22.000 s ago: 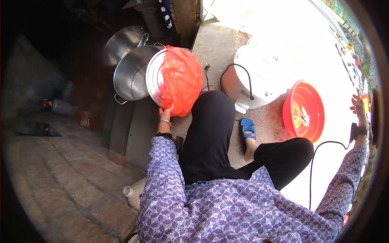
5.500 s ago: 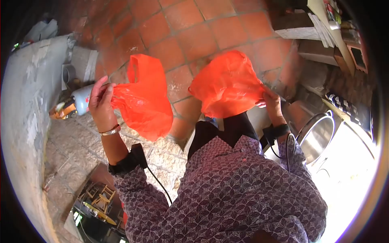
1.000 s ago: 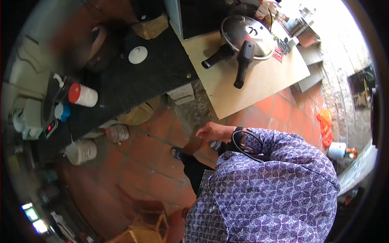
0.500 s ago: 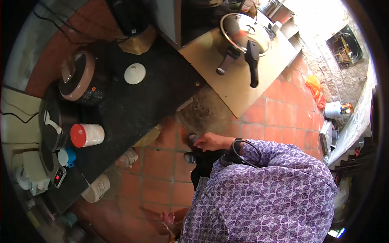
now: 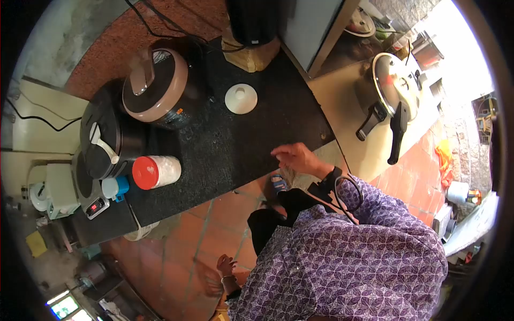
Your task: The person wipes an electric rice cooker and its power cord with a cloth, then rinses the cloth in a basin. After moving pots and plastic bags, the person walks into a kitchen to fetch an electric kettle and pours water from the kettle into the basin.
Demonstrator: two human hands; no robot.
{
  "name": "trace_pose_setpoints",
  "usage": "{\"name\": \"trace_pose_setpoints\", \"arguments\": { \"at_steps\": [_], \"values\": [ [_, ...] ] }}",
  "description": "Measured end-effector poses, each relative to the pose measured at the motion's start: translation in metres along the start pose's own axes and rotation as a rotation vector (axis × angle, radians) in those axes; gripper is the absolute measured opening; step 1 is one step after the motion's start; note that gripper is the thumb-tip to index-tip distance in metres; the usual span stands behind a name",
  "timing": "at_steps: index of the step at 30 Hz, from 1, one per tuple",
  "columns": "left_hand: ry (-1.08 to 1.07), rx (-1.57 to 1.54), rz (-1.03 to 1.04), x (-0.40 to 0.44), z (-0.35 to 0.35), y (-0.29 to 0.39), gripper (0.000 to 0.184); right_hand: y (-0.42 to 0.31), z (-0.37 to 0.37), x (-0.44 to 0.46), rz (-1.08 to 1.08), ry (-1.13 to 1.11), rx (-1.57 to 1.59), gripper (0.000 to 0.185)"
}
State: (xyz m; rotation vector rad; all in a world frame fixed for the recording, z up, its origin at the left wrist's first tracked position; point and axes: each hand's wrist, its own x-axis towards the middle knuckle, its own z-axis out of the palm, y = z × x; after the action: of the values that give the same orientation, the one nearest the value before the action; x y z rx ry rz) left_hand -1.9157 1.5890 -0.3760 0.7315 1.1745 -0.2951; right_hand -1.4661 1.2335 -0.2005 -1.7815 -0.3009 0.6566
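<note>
My right hand [image 5: 297,158] reaches over the near edge of the black counter [image 5: 209,155]; its fingers are stretched out and hold nothing. A black band [image 5: 329,179] with a looped cable sits on that wrist. Nearest to this hand on the counter is a round white lid [image 5: 241,99] with a small knob. A clear jar with a red lid [image 5: 156,172] lies or leans farther left. My left hand [image 5: 226,266] hangs low over the tiled floor, wearing a bracelet, its fingers loosely bent and apart with nothing in them.
A rice cooker [image 5: 155,88] and a dark lidded pot [image 5: 104,134] with a white spoon [image 5: 103,143] on top stand at the left. Near a small red display [image 5: 97,207] is a blue cup [image 5: 122,187]. A pressure cooker [image 5: 393,88] stands on the tan board at the right.
The view has turned, so the counter things appear farther right. My right hand has risen from above the floor to over the counter edge, its fingers straightening. The left hand still hangs low.
</note>
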Motion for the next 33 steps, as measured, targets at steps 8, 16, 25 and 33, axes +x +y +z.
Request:
{"name": "trace_pose_setpoints", "arguments": {
  "at_steps": [8,16,25,33],
  "values": [
    [-0.382,-0.569,-0.25,0.04,-0.019,0.011,0.019,-0.008,-0.012,0.045,-0.049,0.137,-0.004,0.021],
    [0.025,0.056,-0.095,0.072,-0.012,0.099,0.021,-0.022,0.017,0.098,-0.05,0.367,-0.387,0.022],
    [-0.065,0.078,-0.064,0.056,-0.042,0.158,0.021,-0.026,0.055,0.134,-0.115,0.215,-0.446,0.025],
    [0.316,0.279,-0.117,0.074,-0.076,0.151,0.031,-0.043,0.007,0.141,-0.094,0.568,-0.262,0.023]
  ]
}}
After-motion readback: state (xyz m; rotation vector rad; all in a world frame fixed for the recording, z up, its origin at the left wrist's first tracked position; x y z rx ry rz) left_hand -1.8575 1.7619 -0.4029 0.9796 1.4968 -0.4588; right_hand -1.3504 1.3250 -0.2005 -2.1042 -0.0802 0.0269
